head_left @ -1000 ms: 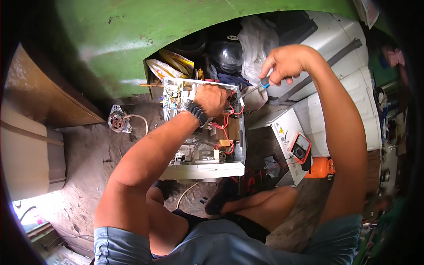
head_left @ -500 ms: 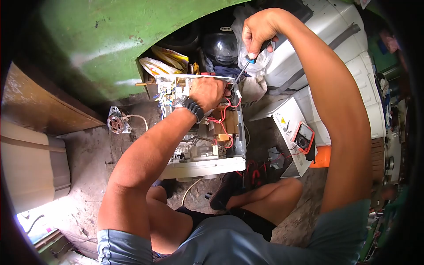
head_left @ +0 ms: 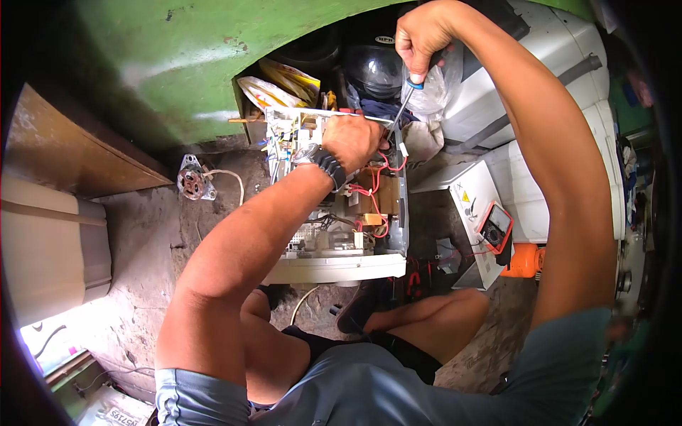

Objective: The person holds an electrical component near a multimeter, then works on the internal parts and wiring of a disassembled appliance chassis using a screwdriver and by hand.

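An opened white appliance (head_left: pixel 341 270) stands on the floor in front of me, its wiring and inner parts exposed. Red wires (head_left: pixel 366 190) run along its right side. My right hand (head_left: pixel 424 39) grips a screwdriver (head_left: pixel 403 106) with a blue-collared handle, held above the far right corner. The shaft slants down into that corner; its tip is hidden. My left hand (head_left: pixel 353 138), with a watch and a dark bracelet at the wrist, reaches over the appliance. Its fingers are curled in beside the screwdriver's lower end, and what they pinch is hidden.
On the right, a multimeter (head_left: pixel 496 228) leans on a white metal panel (head_left: pixel 470 190) bearing a warning label. A small motor (head_left: pixel 193 179) with a pale cord lies left. Behind are a black helmet (head_left: pixel 376 71) and plastic bags under the green wall (head_left: pixel 142 50).
The whole view has shifted, so the appliance appears slightly farther right and higher. My right hand still holds the screwdriver at the same corner, and my left hand stays beside it.
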A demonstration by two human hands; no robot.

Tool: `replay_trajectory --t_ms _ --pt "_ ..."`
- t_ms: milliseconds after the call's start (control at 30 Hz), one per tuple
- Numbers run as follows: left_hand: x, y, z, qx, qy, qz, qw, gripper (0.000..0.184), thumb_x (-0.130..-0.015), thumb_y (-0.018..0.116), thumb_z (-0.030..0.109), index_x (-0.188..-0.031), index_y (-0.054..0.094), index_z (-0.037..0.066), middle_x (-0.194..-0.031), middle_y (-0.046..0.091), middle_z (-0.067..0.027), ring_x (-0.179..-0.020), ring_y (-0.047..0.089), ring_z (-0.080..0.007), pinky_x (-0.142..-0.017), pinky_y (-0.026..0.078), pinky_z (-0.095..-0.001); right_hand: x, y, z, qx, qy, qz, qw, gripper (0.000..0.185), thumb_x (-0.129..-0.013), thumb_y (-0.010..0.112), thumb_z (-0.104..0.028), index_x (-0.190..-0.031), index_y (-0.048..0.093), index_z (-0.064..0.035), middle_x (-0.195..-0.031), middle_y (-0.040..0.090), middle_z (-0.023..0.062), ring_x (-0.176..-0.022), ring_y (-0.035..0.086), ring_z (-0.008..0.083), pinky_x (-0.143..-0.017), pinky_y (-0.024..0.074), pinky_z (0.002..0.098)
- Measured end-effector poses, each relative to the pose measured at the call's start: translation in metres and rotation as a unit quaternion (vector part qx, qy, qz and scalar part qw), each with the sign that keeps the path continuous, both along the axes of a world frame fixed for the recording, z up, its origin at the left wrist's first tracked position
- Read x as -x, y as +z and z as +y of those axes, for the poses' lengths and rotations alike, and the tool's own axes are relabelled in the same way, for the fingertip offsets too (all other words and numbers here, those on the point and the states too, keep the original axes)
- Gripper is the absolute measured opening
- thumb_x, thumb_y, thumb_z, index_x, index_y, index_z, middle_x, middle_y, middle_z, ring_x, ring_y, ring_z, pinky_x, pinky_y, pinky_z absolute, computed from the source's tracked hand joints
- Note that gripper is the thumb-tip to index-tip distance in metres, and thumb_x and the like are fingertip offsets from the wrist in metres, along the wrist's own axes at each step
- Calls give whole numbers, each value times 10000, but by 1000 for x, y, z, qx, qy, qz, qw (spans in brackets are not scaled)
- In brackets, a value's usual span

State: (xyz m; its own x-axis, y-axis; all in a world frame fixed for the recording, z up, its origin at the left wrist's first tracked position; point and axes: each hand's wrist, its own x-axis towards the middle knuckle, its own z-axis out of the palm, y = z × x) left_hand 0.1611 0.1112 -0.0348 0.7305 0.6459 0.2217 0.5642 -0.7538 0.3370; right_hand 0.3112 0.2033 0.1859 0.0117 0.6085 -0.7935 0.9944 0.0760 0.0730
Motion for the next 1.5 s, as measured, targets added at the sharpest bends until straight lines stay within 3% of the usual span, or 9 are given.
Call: replay_trajectory --t_ms 67,100,200,500,633,700,767,833,1500 --pt "2 4 0 8 -9 14 1000 339 -961 624 480 -926 781 182 -813 755 -110 -799 755 -273 -684 551 -438 1 4 -7 4 52 -1 999 207 -850 866 -242 -838 708 -110 -695 644 -5 -586 574 113 -512 449 299" --pt "3 2 0 9 -6 14 1000 339 -961 624 480 -926 781 182 -813 755 -110 -799 755 -273 -684 551 -438 13 10 -20 -45 45 -76 995 273 -729 925 -296 -813 755 -100 -702 700 11 -570 660 147 -475 466 314" --pt "3 11 -2 26 -35 25 999 430 -971 609 474 -1266 645 163 -857 753 -121 -846 750 -306 -698 547 -466 32 18 -47 -80 63 -80 992 256 -708 924 -240 -774 747 -67 -675 687 45 -558 646 165 -498 480 331" --pt "4 1 1 52 -25 -43 997 358 -1017 557 399 -1240 584 120 -883 736 -164 -829 720 -394 -707 533 -543 26 4 -46 -253 112 43 960 508 -676 935 -336 -1017 723 -25 -893 737 115 -804 707 271 -713 557 392" --pt "5 4 3 92 -28 -48 994 357 -1027 540 400 -1234 586 113 -913 734 -180 -856 718 -400 -724 533 -551 15 -43 -66 -589 30 169 789 601 -766 895 -441 -1137 680 -21 -968 743 123 -832 722 233 -769 559 366" --pt "4 4 2 93 -5 -42 995 350 -1030 537 391 -1232 590 110 -902 732 -189 -857 718 -399 -737 539 -547 10 -83 -65 -611 -151 327 705 610 -779 875 -485 -1125 663 -29 -934 731 129 -881 726 257 -812 568 387" --pt "4 7 1 98 -2 -47 994 339 -1034 534 401 -1203 608 118 -892 732 -191 -854 715 -400 -747 539 -546 22 -97 -73 -517 -280 592 551 367 -904 822 -301 -1023 588 -45 -781 655 46 -589 641 114 -543 499 255" --pt "5 9 1 103 -5 -57 993 333 -1036 529 419 -1162 624 126 -865 725 -193 -843 711 -408 -750 537 -547 18 -104 -69 -522 -306 607 515 368 -905 819 -313 -988 566 -61 -717 603 25 -533 588 99 -481 457 254" --pt "4 7 7 145 5 -62 987 379 -1018 569 446 -1099 673 91 -1055 721 -184 -969 695 -415 -800 541 -528 30 -97 -65 -420 -332 649 541 259 -916 804 -238 -855 578 -125 -635 520 -33 -508 495 95 -442 391 276"
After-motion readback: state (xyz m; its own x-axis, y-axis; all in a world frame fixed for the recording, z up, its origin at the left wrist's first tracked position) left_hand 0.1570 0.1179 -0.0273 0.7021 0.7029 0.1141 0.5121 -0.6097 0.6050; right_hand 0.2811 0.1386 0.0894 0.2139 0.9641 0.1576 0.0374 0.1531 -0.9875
